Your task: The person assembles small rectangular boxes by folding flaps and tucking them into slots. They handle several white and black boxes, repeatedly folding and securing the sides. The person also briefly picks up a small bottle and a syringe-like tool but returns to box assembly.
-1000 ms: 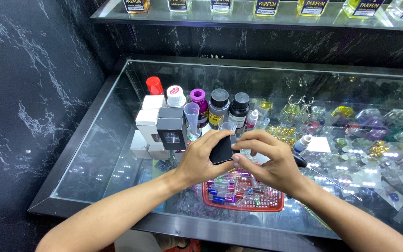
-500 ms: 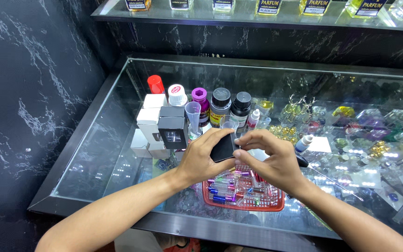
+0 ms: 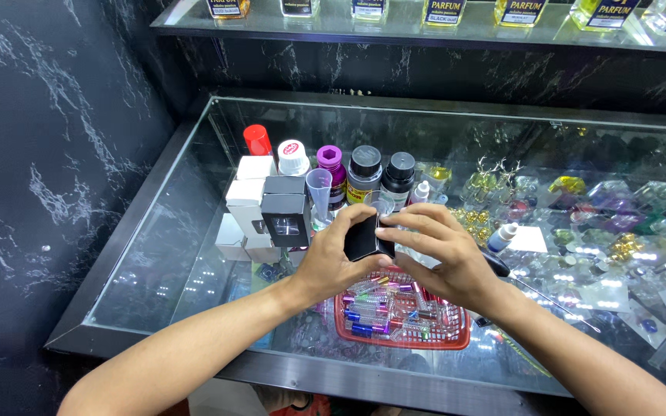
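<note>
Both hands (image 3: pixel 395 254) clasp black box (image 3: pixel 365 239)

Small black box (image 3: pixel 364 239) — half hidden by fingers (image 3: pixel 425 231).

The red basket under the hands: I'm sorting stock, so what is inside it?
The red basket holds many small vials with coloured caps, lying loose. The left hand and right hand, gripping a small black box, cover its far side.
</note>
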